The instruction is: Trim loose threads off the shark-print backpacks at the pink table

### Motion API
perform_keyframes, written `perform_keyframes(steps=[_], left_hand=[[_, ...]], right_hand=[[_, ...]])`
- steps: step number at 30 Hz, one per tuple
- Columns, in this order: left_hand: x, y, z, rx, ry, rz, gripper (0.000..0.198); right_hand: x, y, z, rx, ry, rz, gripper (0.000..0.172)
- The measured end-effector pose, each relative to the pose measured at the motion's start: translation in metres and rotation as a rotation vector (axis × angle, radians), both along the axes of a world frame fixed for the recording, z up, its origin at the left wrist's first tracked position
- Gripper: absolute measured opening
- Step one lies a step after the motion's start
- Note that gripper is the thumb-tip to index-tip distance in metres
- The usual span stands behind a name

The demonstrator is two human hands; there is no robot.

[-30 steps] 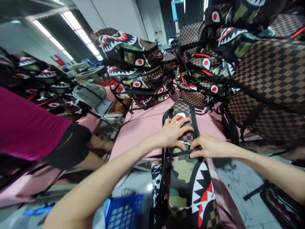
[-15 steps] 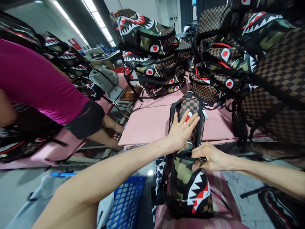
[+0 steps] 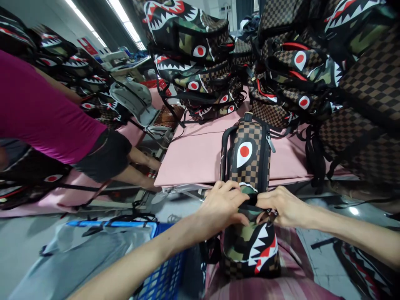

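Observation:
A backpack (image 3: 248, 233) with brown check, camouflage, a red-and-white eye and a shark mouth rests across my lap, its upper end on the pink table edge. My left hand (image 3: 223, 204) is at the left of the front pocket's opening, fingers curled at the dark gap and thumb on the camouflage side. At the right end of that opening, my right hand (image 3: 278, 206) pinches the pocket edge near the zipper. Some of its fingertips are hidden in the fold. A silver zipper pull (image 3: 270, 142) hangs at the bag's upper right side.
Stacked backpacks (image 3: 193, 54) stand at the back of the pink table (image 3: 193, 158), with more checked bags (image 3: 368, 104) on the right. A blue basket (image 3: 165, 266) is at my lower left. A person in a magenta shirt (image 3: 46, 112) bends over at left. Another bag (image 3: 359, 266) lies at lower right.
My left hand has come down from the eye panel to the pocket opening, uncovering the eye. My right hand stays at the pocket edge. The view has shifted slightly.

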State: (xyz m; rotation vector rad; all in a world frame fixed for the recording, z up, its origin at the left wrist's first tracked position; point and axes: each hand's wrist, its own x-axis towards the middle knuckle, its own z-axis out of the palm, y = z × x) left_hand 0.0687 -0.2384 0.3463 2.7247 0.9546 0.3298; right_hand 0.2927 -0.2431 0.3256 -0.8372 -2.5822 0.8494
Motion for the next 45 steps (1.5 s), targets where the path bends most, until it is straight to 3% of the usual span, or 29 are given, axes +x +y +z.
perform_keyframes(steps=[6,9,12,15,19,22,27,38,45], left_hand=[[-0.004,-0.018,-0.008,-0.036,0.076,0.098,0.039],[-0.003,-0.019,-0.01,-0.004,0.03,0.133,0.047],[0.0,-0.025,-0.02,0.13,-0.06,0.194,0.027],[0.003,-0.037,-0.045,0.307,-0.197,0.259,0.005],[0.001,-0.055,-0.083,0.457,-0.336,0.265,0.018],[-0.002,-0.06,-0.094,0.505,-0.36,0.2,0.018],[-0.007,-0.063,-0.088,0.455,-0.359,0.105,0.015],[-0.017,-0.08,-0.094,0.348,-0.326,0.165,0.02],[0.011,-0.09,-0.075,0.367,-0.143,0.403,0.024]], right_hand=[[-0.001,-0.011,0.002,0.127,-0.117,-0.154,0.031],[-0.003,-0.016,0.004,0.2,-0.182,-0.226,0.023],[-0.007,-0.022,0.0,0.364,-0.272,-0.279,0.005],[-0.011,-0.028,-0.017,0.589,-0.25,-0.312,0.022],[-0.011,-0.034,-0.053,0.795,0.0,-0.262,0.028],[-0.01,-0.036,-0.074,0.808,0.141,-0.202,0.022],[-0.011,-0.038,-0.081,0.765,0.171,-0.177,0.019],[-0.016,-0.041,-0.073,0.689,0.102,-0.126,0.025],[-0.003,-0.037,-0.045,0.697,-0.017,-0.13,0.028]])
